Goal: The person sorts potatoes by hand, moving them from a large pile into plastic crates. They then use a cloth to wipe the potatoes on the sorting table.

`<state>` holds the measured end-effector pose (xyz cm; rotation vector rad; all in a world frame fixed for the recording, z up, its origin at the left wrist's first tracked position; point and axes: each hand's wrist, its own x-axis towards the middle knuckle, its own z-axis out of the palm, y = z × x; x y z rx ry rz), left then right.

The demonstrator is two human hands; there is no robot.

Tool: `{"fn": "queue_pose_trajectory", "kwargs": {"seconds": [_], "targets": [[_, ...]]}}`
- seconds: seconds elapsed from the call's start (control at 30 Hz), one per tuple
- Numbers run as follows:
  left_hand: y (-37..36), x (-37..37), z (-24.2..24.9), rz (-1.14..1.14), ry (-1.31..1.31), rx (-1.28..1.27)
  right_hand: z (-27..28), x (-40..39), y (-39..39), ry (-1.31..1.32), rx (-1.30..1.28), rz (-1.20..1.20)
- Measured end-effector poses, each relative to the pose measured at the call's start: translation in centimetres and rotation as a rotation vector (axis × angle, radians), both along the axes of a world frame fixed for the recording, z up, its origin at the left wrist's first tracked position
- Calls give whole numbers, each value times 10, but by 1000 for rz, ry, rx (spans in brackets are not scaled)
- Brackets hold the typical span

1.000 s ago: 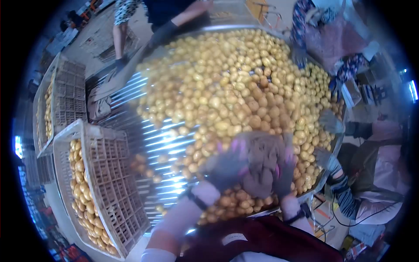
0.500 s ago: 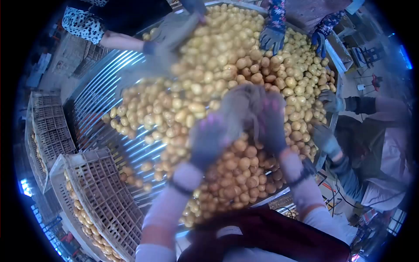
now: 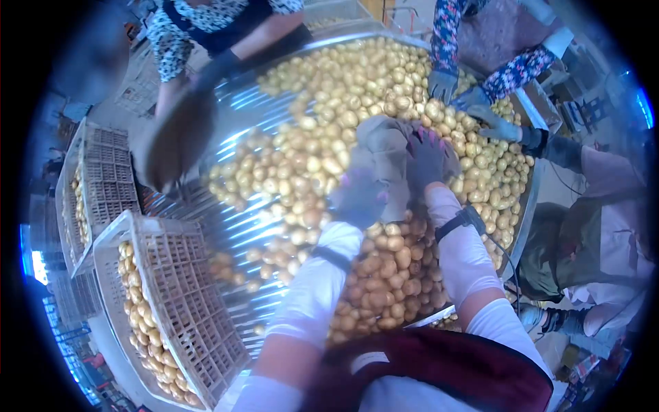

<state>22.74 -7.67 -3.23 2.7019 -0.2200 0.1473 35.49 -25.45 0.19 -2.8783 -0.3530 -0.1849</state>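
Frame centre: grey-brown cloth bunched on potatoes, long axis roughly up-down; left hand against its lower-left edge, blurred; right hand on its right side, fingers partly spread; both touching, neither nearer; grip cannot be told.

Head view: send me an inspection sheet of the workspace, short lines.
Surface: slatted metal table, partly bare at image left.
Job's things: round yellow-brown produce heaped on it; grey-brown cloth on the heap.
Clutter: blurred brown item at upper left, can't identify.
Hands: left hand gloved, at the cloth, blurred, grip unclear; right hand gloved, fingers spread over the cloth.
Cables: thin dark cable near the right wrist strap.
Surroundings: near crate and far crate at image left, both holding produce; floral-sleeved co-worker's gloved hand at the heap.
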Motion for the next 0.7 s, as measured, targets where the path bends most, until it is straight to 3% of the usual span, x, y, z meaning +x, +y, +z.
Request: {"fn": "queue_pose_trajectory", "kwargs": {"seconds": [0.07,0.13,0.17,0.23,0.27,0.33,0.37,0.4,0.47,0.5,0.6,0.7], "targets": [[4,-14,41,12,238,-12,-2,-8,-16,-27,48,80],[28,-66,-16,-57,-48,-210,-21,-28,-44,-34,220,115],[54,-97,-27,47,189,-709,-22,-41,-63,-31,291,143],[105,-156,-15,215,269,-938,2,-69,-94,144,384,219],[122,-185,14,271,108,-668,40,-114,-88,85,384,163],[141,-238,84,251,38,-502,49,-178,-98,-215,157,399],[150,-268,101,236,15,-431,101,-211,-87,-189,186,573],[154,-295,114,221,-6,-360,104,-239,-92,-145,167,581],[149,-330,143,160,124,-158,55,-286,-116,188,311,544],[145,-349,133,150,111,-90,72,-297,-107,133,194,649],[121,-392,79,160,150,99,27,-327,-88,185,237,659],[96,-388,46,190,156,222,-3,-327,-75,147,147,574]]}}
